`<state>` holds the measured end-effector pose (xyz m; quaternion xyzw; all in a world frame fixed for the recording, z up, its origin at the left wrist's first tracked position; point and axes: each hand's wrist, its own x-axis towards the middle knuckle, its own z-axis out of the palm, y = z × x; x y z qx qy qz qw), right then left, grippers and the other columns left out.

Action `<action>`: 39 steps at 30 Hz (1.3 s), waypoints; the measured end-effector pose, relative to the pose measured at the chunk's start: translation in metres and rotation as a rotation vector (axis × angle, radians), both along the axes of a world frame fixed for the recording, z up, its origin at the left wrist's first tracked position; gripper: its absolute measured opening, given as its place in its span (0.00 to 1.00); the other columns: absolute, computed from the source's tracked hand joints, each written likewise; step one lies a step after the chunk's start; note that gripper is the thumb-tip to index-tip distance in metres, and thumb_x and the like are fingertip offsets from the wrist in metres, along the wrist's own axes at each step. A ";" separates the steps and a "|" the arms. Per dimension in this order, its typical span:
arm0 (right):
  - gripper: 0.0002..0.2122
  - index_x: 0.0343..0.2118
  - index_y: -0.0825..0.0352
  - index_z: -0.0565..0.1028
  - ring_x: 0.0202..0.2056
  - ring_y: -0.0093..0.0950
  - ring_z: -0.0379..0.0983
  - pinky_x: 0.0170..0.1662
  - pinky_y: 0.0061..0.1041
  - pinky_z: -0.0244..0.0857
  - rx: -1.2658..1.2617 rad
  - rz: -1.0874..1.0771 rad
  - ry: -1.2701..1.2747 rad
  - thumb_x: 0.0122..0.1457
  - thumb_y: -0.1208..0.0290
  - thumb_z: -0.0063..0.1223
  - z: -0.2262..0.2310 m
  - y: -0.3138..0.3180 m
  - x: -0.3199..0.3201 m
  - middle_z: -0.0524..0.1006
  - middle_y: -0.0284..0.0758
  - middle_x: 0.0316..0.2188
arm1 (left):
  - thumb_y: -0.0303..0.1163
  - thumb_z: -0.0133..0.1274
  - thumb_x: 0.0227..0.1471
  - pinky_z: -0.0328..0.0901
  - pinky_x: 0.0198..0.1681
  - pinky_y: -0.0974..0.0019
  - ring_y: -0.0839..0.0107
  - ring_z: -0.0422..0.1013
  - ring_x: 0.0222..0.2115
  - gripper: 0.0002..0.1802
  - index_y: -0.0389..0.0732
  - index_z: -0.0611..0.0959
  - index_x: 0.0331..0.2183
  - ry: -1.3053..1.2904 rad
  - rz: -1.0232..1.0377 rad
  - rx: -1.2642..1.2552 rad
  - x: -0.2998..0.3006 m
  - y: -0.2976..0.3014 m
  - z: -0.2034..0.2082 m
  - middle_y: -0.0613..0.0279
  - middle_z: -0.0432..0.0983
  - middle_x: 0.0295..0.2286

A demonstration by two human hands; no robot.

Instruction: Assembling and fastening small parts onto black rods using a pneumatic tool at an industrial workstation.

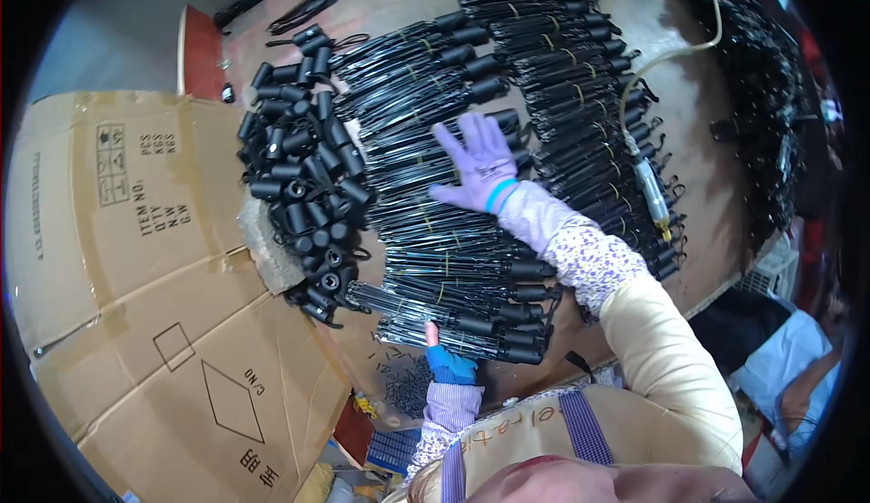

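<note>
My right hand (480,163), in a purple glove, spreads its fingers over the middle of a long row of black folding umbrella frames (435,208). The frames lie side by side in bundles tied with yellowish bands, their black ends to the right. At the row's near end is my left hand (449,362), in a blue glove with a bare thumb. That thumb points up onto the nearest frames; its other fingers are hidden, so its grip cannot be told. Close by, some silvery umbrella ribs (390,302) lie at a slant across the row.
A heap of black umbrella handles (304,168) lies left of the row, beside a big cardboard box (136,276). More bundled frames (580,95) form a second row, with a hose-fed power screwdriver (651,190) over it. Small dark pieces (403,385) lie near the front edge.
</note>
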<state>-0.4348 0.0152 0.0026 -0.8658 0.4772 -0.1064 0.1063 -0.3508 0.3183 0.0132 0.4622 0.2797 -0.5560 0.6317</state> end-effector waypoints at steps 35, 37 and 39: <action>0.36 0.49 0.61 0.71 0.45 0.42 0.72 0.47 0.43 0.67 0.702 -0.158 0.244 0.39 0.41 0.61 0.071 0.002 0.019 0.73 0.42 0.45 | 0.50 0.45 0.58 0.67 0.53 0.53 0.58 0.70 0.49 0.30 0.47 0.66 0.58 0.012 -0.126 0.057 0.023 0.015 0.004 0.56 0.69 0.53; 0.33 0.46 0.62 0.72 0.42 0.41 0.74 0.45 0.40 0.68 0.751 -0.090 0.293 0.39 0.44 0.62 0.083 0.009 0.022 0.75 0.41 0.40 | 0.50 0.45 0.58 0.67 0.53 0.54 0.59 0.70 0.49 0.30 0.47 0.66 0.58 0.003 -0.129 0.055 0.023 0.015 0.005 0.56 0.69 0.52; 0.30 0.43 0.62 0.73 0.38 0.40 0.76 0.44 0.37 0.69 0.800 -0.016 0.342 0.39 0.47 0.63 0.089 0.019 0.024 0.78 0.39 0.36 | 0.50 0.45 0.58 0.67 0.53 0.54 0.59 0.71 0.48 0.31 0.46 0.66 0.58 -0.006 -0.129 0.055 0.024 0.014 0.005 0.56 0.70 0.52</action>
